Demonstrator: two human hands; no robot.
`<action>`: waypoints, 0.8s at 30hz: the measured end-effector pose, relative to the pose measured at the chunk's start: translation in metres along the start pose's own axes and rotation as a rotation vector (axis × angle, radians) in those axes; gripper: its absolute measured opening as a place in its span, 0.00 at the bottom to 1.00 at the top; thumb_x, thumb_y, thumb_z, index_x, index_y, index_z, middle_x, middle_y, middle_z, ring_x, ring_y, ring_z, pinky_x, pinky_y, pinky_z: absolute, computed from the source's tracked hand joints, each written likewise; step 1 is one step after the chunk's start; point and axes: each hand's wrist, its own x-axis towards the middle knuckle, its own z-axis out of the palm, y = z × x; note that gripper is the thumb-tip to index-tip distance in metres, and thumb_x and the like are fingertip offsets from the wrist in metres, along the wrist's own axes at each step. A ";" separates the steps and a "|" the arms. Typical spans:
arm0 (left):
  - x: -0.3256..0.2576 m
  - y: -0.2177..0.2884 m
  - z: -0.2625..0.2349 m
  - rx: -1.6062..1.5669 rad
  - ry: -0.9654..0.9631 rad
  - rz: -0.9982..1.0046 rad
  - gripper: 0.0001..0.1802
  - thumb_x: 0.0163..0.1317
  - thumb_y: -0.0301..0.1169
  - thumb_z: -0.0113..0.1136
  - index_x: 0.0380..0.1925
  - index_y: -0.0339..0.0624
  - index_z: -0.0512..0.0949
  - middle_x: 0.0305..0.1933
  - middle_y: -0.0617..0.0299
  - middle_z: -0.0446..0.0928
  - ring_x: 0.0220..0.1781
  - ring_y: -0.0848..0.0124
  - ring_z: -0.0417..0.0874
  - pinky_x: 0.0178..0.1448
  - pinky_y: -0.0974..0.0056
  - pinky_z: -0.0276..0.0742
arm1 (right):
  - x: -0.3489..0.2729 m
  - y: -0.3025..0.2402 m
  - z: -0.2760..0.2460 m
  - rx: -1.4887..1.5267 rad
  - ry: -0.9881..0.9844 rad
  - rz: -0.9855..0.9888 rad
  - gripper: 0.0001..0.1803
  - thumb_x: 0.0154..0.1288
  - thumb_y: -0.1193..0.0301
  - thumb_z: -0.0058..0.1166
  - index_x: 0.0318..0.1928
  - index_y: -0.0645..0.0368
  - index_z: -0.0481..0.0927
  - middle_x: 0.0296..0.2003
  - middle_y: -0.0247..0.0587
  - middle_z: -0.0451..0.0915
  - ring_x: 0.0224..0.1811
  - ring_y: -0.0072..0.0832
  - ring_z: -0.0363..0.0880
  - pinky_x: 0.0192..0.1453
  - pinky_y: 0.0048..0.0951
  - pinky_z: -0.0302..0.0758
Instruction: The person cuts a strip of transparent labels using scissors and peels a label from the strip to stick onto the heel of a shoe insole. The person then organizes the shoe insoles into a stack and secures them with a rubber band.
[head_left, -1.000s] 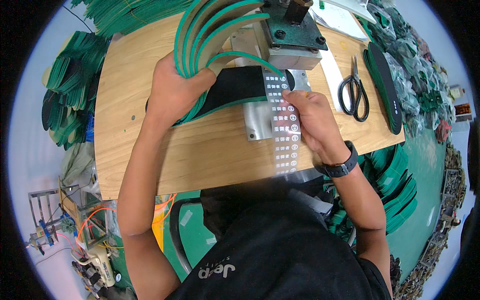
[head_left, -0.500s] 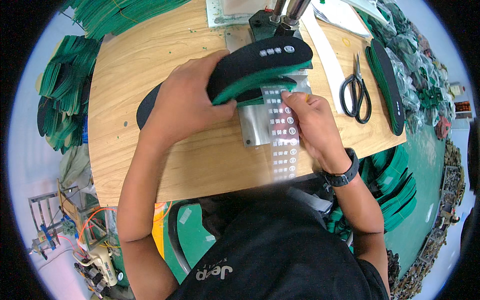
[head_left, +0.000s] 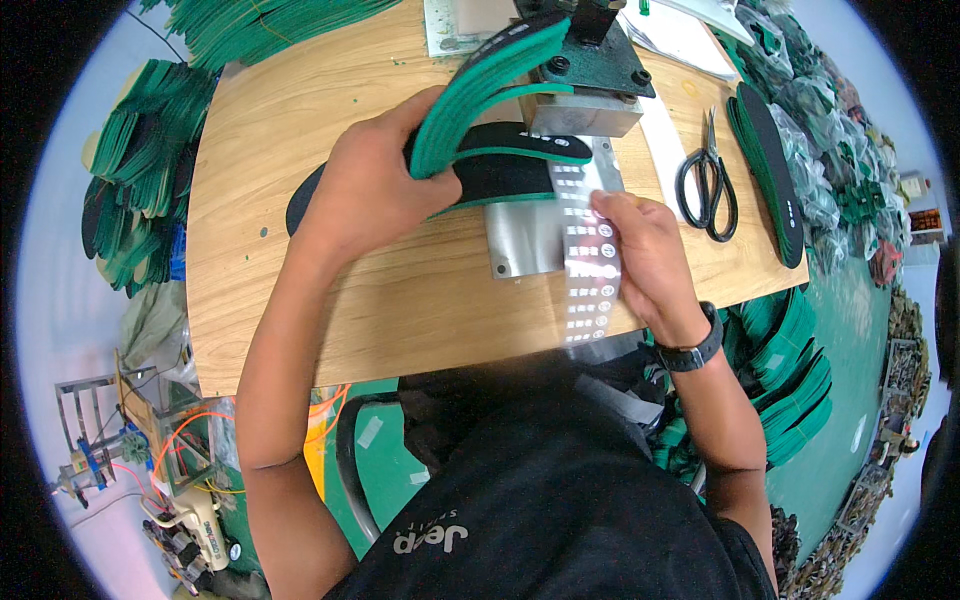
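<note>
My left hand [head_left: 365, 190] is closed around a stack of black-and-green insoles [head_left: 462, 108], their front ends bent up to the left of the press head [head_left: 585, 112]. Below that stack, a black insole with a green edge [head_left: 505, 182] lies over the metal plate [head_left: 525, 240]; another insole tip with a white print rests above it. Between thumb and fingers, my right hand [head_left: 648, 250] pinches a clear strip of white printed transfers [head_left: 590, 268]. The strip's upper end meets the lower insole's tip, and its lower end hangs toward the table's front edge.
Black-handled scissors [head_left: 708, 190] and another insole stack [head_left: 768, 170] lie on the right of the wooden table [head_left: 400, 340]. A white strip [head_left: 662, 150] runs behind the press. Green insole piles [head_left: 145, 170] stand at the left, with more at far left and lower right.
The insole stack's front ends have been bent upward, uncovering the insoles beneath. The press head shows lower over the plate. My right hand and the transfer strip have shifted slightly right.
</note>
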 end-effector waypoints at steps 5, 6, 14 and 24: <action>-0.001 -0.011 -0.006 -0.251 0.120 -0.008 0.15 0.51 0.26 0.61 0.42 0.37 0.79 0.27 0.62 0.77 0.30 0.77 0.73 0.38 0.68 0.73 | 0.016 0.002 0.009 -0.105 -0.089 0.018 0.14 0.67 0.71 0.51 0.24 0.64 0.75 0.20 0.37 0.77 0.19 0.23 0.77 0.19 0.23 0.72; -0.002 -0.011 -0.006 -0.273 0.145 -0.006 0.14 0.51 0.26 0.61 0.40 0.36 0.79 0.27 0.63 0.78 0.30 0.77 0.73 0.38 0.68 0.73 | 0.016 -0.001 0.009 -0.119 -0.121 0.036 0.15 0.67 0.71 0.50 0.23 0.64 0.75 0.20 0.39 0.77 0.18 0.25 0.77 0.17 0.24 0.71; -0.004 -0.013 -0.009 -0.309 0.202 -0.085 0.13 0.50 0.27 0.61 0.37 0.34 0.79 0.29 0.62 0.79 0.31 0.76 0.76 0.39 0.67 0.74 | 0.017 -0.003 0.013 -0.137 -0.087 0.085 0.14 0.67 0.70 0.51 0.25 0.66 0.76 0.22 0.42 0.77 0.20 0.28 0.80 0.17 0.26 0.73; -0.008 -0.013 -0.005 -0.204 0.144 -0.105 0.19 0.49 0.30 0.64 0.43 0.36 0.78 0.33 0.57 0.81 0.35 0.69 0.80 0.45 0.64 0.76 | 0.016 -0.006 0.018 -0.180 -0.055 0.102 0.16 0.69 0.67 0.51 0.27 0.66 0.76 0.21 0.41 0.77 0.20 0.28 0.81 0.17 0.22 0.73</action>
